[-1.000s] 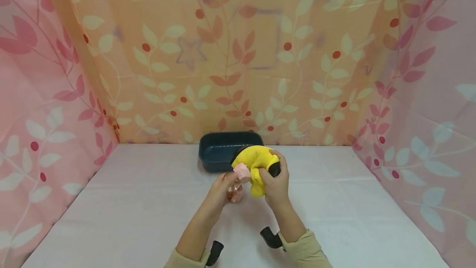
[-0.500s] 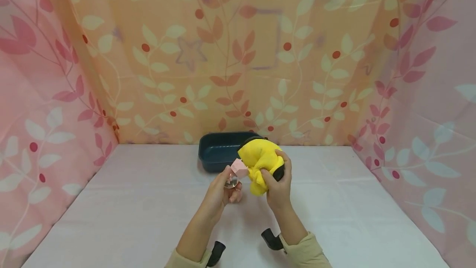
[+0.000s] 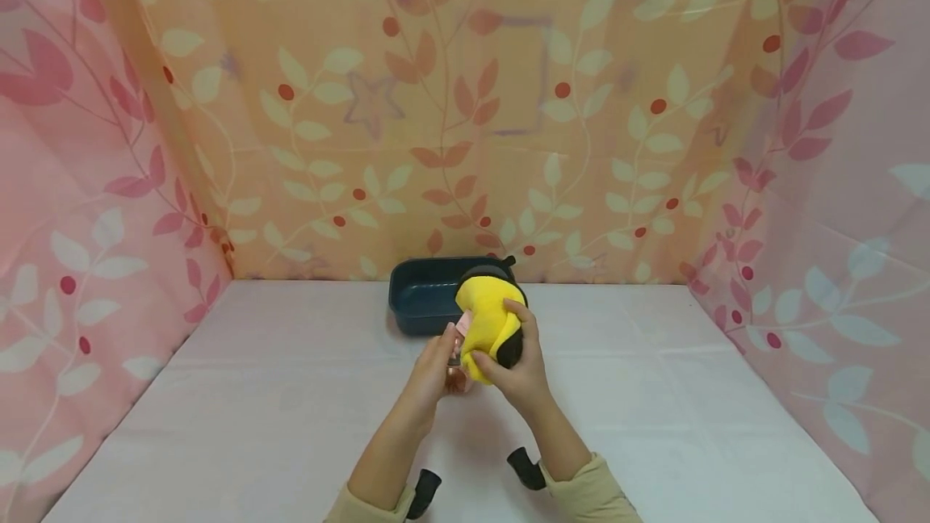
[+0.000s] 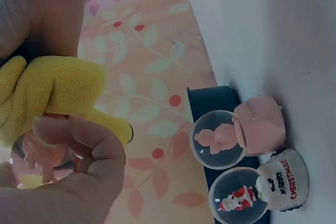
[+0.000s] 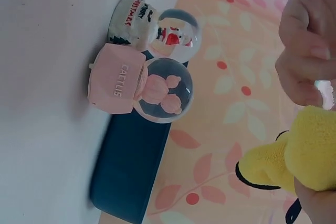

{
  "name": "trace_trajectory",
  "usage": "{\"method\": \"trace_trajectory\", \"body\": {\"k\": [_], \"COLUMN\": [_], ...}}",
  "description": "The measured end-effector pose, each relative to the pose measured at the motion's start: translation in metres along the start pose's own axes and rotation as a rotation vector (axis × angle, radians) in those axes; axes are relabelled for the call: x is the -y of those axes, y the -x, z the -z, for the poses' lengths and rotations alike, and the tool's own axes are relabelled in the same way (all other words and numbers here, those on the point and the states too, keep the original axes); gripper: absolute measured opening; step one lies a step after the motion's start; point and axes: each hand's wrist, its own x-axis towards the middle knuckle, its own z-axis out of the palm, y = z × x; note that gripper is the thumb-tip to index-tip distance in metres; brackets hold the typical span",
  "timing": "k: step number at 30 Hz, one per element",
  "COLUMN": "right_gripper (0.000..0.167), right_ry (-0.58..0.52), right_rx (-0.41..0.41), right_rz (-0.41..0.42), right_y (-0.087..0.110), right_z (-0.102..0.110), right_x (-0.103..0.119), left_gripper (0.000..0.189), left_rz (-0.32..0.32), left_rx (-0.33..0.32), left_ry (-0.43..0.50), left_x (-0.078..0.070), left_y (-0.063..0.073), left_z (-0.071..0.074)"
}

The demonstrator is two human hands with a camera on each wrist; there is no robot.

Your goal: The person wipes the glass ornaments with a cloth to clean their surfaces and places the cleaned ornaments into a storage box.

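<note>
My left hand (image 3: 429, 378) holds a snow globe, its pink base (image 3: 463, 322) partly showing in the head view. In the left wrist view, its glass ball (image 4: 42, 156) with a pink figure inside sits behind the curled fingers and thumb. A bunched yellow cloth (image 3: 488, 321) with black edging is gripped by my right hand (image 3: 523, 366) and overlaps the globe's base. The left wrist view shows the cloth right above the left fingertips. Only part of the right hand appears in its own wrist view.
Two more snow globes stand upright on the white table: one with a pink base (image 5: 118, 80) and one with a white Christmas base (image 5: 131, 23). A dark blue tray (image 3: 425, 305) is behind them by the flowered back curtain (image 3: 327, 144).
The yellow cloth moves slightly right and up, then back left and turns over the globe's base. The globe's pink base, plainly visible earlier, is now mostly covered.
</note>
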Motion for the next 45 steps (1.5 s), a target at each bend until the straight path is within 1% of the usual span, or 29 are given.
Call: {"method": "trace_trajectory", "body": {"k": [2, 5, 8, 13, 17, 21, 25, 28, 34, 37, 41, 45], "right_gripper": [0.071, 0.069, 0.067, 0.064, 0.062, 0.06, 0.059, 0.058, 0.056, 0.056, 0.056, 0.056], "right_ry": [0.013, 0.024, 0.037, 0.061, 0.101, 0.112, 0.099, 0.085, 0.037, 0.004, -0.03, -0.093], "right_rx": [-0.022, -0.045, -0.066, -0.108, -0.152, -0.17, -0.183, -0.204, -0.259, -0.279, -0.291, -0.317], "right_rz": [-0.006, 0.004, 0.004, -0.012, 0.004, 0.009, -0.048, -0.107, -0.195, -0.223, -0.24, -0.266], "right_y": [0.0, -0.001, -0.001, -0.001, -0.001, -0.003, -0.003, -0.003, -0.006, -0.006, -0.008, -0.01], "right_z": [0.0, -0.001, -0.001, -0.001, -0.001, 0.0, 0.001, 0.001, 0.004, 0.006, 0.008, 0.01], "right_x": [0.0, 0.001, 0.0, -0.001, -0.002, -0.004, -0.003, -0.001, 0.001, 0.0, -0.001, -0.002], "left_gripper": [0.056, 0.053, 0.054, 0.064, 0.055, 0.047, 0.048, 0.049, 0.043, 0.039, 0.04, 0.041], "left_rz": [0.017, 0.032, 0.029, -0.007, -0.049, -0.077, -0.053, -0.037, -0.045, -0.065, -0.085, -0.085], "left_rx": [-0.019, -0.029, -0.036, -0.04, -0.041, -0.06, -0.086, -0.089, -0.057, -0.018, 0.044, 0.086], "left_ry": [-0.024, -0.009, 0.009, 0.01, 0.009, -0.001, -0.035, -0.053, -0.051, -0.024, -0.002, 0.032], "left_x": [0.0, 0.0, 0.0, 0.001, 0.004, 0.006, 0.008, 0.008, 0.008, 0.009, 0.008, 0.007], "left_y": [0.0, 0.0, 0.0, 0.001, -0.001, -0.002, -0.002, -0.001, 0.001, 0.0, 0.0, 0.001], "left_z": [-0.001, -0.002, -0.003, -0.004, -0.004, -0.004, -0.004, -0.004, -0.001, 0.001, 0.003, 0.005]}}
